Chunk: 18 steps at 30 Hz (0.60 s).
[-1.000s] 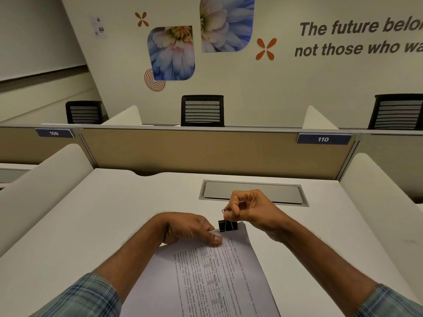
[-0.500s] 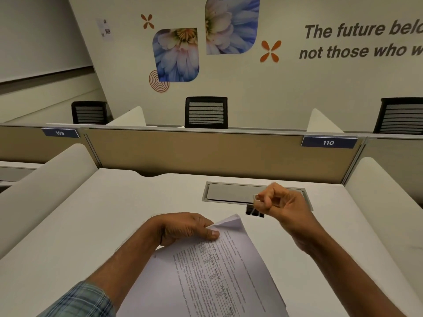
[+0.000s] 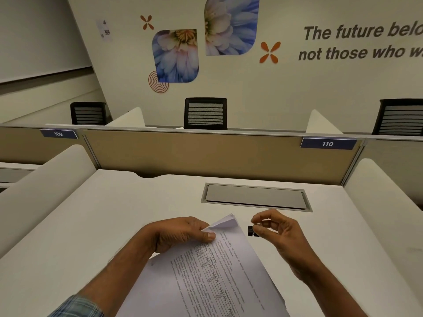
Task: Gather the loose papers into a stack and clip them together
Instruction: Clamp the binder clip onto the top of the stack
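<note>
The papers (image 3: 206,277) are pinched at the top corner by the left hand (image 3: 180,234) so they stay together. The clip (image 3: 252,231) (small, black) is squeezed in the right hand (image 3: 278,234), just beside them, ready.

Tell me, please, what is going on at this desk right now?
A person is putting a stack of papers together on the desk. The left hand pins the stack near its top corner, which is bent upward. The right hand pinches a black clip in a fingertip grip just right of that corner, apart from the paper. So the papers are gathered but not yet clipped.
</note>
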Motion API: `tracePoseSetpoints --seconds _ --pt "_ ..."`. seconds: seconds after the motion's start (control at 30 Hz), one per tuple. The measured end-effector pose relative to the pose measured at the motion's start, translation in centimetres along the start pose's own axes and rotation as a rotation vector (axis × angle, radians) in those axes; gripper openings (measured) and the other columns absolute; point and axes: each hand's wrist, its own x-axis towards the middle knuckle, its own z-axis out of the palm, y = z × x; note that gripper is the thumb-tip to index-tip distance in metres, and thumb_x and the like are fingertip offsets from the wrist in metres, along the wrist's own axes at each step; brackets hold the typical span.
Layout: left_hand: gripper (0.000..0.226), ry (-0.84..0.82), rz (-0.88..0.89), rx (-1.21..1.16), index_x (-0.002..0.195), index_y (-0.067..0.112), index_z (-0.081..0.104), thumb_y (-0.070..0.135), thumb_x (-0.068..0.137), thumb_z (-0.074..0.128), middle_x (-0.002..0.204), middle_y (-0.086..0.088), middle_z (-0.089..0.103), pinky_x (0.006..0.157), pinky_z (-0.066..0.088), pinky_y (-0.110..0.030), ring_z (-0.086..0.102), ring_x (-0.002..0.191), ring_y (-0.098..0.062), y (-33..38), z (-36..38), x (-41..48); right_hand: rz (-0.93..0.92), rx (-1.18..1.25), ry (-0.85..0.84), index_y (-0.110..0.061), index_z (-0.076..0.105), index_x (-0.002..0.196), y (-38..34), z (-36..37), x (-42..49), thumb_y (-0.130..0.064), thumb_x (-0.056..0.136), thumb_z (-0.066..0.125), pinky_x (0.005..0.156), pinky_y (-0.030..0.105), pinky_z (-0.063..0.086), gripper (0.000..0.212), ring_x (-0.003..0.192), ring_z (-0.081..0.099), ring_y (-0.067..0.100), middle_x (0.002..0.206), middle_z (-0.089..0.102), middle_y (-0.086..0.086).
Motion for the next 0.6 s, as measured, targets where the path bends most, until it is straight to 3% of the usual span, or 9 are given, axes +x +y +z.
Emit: tracePoseSetpoints --seconds 0.1,0.23,0.33,0.43,0.53,0.6 --pt "0.033 -0.007 0.008 -0.001 0.118 0.012 0.071 0.037 0.098 0.064 0.126 -0.016 0.073 0.092 0.061 -0.039 0.074 0.102 -0.029 0.0 0.0 0.3 0.144 0.110 0.045 -0.015 0.078 0.094 0.2 1.5 -0.4 -0.017 0.095 0.068 0.086 0.031 0.059 0.010 0.095 0.075 0.022 0.099 0.078 0.003" --pt "0.045 0.021 -0.006 0.039 0.126 0.006 0.068 0.039 0.096 0.065 0.128 -0.017 0.072 0.099 0.056 -0.047 0.071 0.107 -0.036 0.0 0.2 1.0 0.290 0.210 -0.042 0.001 0.075 0.095 0.1 3.1 -0.5 -0.028 0.101 0.057 0.079 0.035 0.059 0.035 0.084 0.071 0.028 0.097 0.073 0.023" --pt "0.044 0.036 -0.026 0.075 0.127 0.008 0.069 0.039 0.097 0.064 0.125 -0.015 0.074 0.096 0.058 -0.044 0.072 0.105 -0.034 0.3 0.4 1.4 0.396 0.269 -0.073 0.005 0.071 0.092 -0.3 3.5 -0.2 -0.042 0.097 0.058 0.070 0.034 0.059 0.049 0.076 0.072 0.031 0.097 0.073 0.026" --pt "0.044 0.020 -0.030 0.107 0.127 0.009 0.069 0.041 0.097 0.064 0.124 -0.014 0.074 0.094 0.058 -0.043 0.073 0.101 -0.031 0.6 0.6 1.6 0.343 0.127 -0.070 -0.005 0.067 0.077 -0.6 3.6 0.0 -0.055 0.084 0.067 0.064 0.027 0.057 0.051 0.069 0.071 0.027 0.089 0.073 0.023" --pt "0.047 0.000 -0.042 0.146 0.128 0.009 0.069 0.043 0.096 0.064 0.126 -0.016 0.073 0.099 0.056 -0.047 0.072 0.101 -0.031 0.8 0.8 1.9 0.282 0.064 -0.039 0.002 0.070 0.077 -0.5 3.8 0.3 -0.047 0.082 0.075 0.066 0.028 0.059 0.050 0.072 0.076 0.028 0.080 0.077 0.012" --pt "0.039 -0.026 -0.051 0.180 0.121 0.014 0.073 0.043 0.097 0.063 0.122 -0.013 0.075 0.099 0.056 -0.046 0.073 0.100 -0.029 1.0 1.0 2.1 0.277 0.067 0.008 0.007 0.071 0.081 -0.2 4.0 0.6 -0.039 0.085 0.076 0.068 0.031 0.060 0.046 0.075 0.076 0.031 0.079 0.076 0.014"
